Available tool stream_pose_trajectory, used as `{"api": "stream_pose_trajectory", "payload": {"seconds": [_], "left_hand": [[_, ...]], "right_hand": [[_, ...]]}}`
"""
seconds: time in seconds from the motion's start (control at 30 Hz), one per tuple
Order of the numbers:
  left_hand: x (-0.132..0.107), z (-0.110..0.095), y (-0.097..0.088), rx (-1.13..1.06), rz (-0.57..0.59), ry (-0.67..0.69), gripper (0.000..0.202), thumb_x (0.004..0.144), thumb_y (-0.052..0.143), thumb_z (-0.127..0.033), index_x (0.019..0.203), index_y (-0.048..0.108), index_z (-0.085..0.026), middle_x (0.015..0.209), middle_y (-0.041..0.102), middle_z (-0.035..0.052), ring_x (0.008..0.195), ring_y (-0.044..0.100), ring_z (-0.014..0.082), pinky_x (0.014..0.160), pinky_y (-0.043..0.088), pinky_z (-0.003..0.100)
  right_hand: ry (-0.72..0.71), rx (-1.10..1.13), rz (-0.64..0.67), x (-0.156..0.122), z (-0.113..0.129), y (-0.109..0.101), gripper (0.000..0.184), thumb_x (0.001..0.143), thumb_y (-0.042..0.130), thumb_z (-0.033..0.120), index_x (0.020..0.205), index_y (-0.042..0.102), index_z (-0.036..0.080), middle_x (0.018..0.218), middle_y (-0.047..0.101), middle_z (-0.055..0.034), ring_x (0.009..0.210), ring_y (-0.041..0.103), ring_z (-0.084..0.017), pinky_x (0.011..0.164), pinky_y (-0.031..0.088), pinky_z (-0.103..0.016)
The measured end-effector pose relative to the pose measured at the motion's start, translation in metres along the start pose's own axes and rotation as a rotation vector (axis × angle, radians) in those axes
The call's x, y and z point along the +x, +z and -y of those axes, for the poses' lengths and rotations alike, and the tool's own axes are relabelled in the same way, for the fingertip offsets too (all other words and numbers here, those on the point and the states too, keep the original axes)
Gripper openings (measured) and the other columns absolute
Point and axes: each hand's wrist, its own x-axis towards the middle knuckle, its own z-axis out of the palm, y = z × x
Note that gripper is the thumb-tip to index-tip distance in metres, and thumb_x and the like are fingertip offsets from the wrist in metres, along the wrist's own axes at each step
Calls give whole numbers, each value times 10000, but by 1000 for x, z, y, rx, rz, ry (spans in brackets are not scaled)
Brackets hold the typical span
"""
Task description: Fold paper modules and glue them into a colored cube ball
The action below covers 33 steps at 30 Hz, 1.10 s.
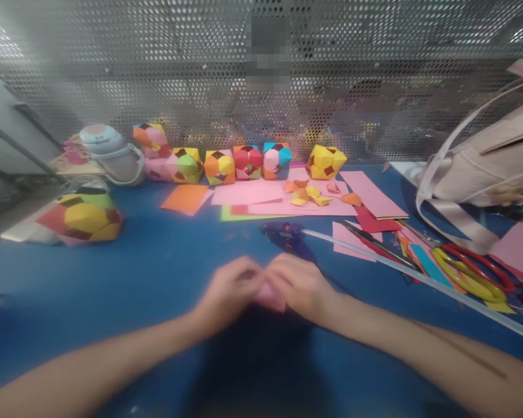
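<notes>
I pinch a small pink piece [271,298] of paper between my left grip [235,284] and my right grip [300,283]; the fingers of both are closed on it, though blur hides exactly how they lie. The piece is on my side of the glue gun [284,229], a little to its left, above the blue worktop [157,273].

A long glue stick [401,264] runs from the gun off to the right. Just beyond the gun lie pink sheets [248,193], with yellow and orange scraps [316,196] on top. Farther beyond it stand colourful paper balls [220,168] in a row, one more ball [91,217] sits well to its left, and the flask [113,159] is beyond that one. To the gun's right are a pen [375,241], scissors [479,267] and, farther out, a pale bag [488,151].
</notes>
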Motion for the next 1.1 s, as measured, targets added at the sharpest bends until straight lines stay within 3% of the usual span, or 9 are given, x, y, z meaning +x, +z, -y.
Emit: {"api": "stream_pose_trajectory", "payload": {"seconds": [0.07,0.2,0.37,0.53,0.73,0.9,1.1], "left_hand": [[1,1,-1,34,-1,44,166,802,566,-286,699,612,-163,705,607,9,665,535,127,617,405,231],[1,5,-2,0,-66,79,169,819,558,-279,700,584,-162,710,588,4,668,520,124,616,400,235],[2,5,0,-75,-22,50,96,793,562,-191,700,553,-169,760,607,3,704,537,123,637,414,229],[3,-1,0,-146,-121,91,151,804,569,-244,680,531,-167,815,604,22,758,566,133,670,436,233],[3,-4,0,-201,-48,5,141,800,592,-297,871,603,-176,889,645,34,791,586,144,707,454,242],[4,-3,0,-56,-65,28,213,822,550,-333,737,629,-155,762,638,28,727,565,145,663,432,237],[7,-2,-2,-47,-54,18,180,791,586,-314,741,658,-157,708,619,8,676,536,134,618,408,224]], "right_hand": [[24,32,1,0,0,0,197,900,454,159,749,581,159,689,617,-36,667,579,-128,629,465,-229],[221,50,-15,-1,1,1,130,870,509,177,770,590,159,703,615,-27,639,571,-118,594,452,-217],[209,78,2,-2,0,2,217,876,480,169,684,579,160,652,598,-20,610,557,-111,598,440,-215],[369,112,2,-1,1,1,119,835,560,246,765,612,165,674,613,-9,595,554,-111,548,432,-208],[270,132,-13,-1,1,0,234,866,501,186,646,580,168,611,589,1,566,532,-95,564,424,-203],[276,119,-7,-2,0,3,235,868,513,214,647,581,171,588,566,7,538,516,-94,532,411,-204],[279,154,29,-1,-2,2,237,885,482,216,672,578,179,621,582,2,590,554,-108,590,444,-215]]}}
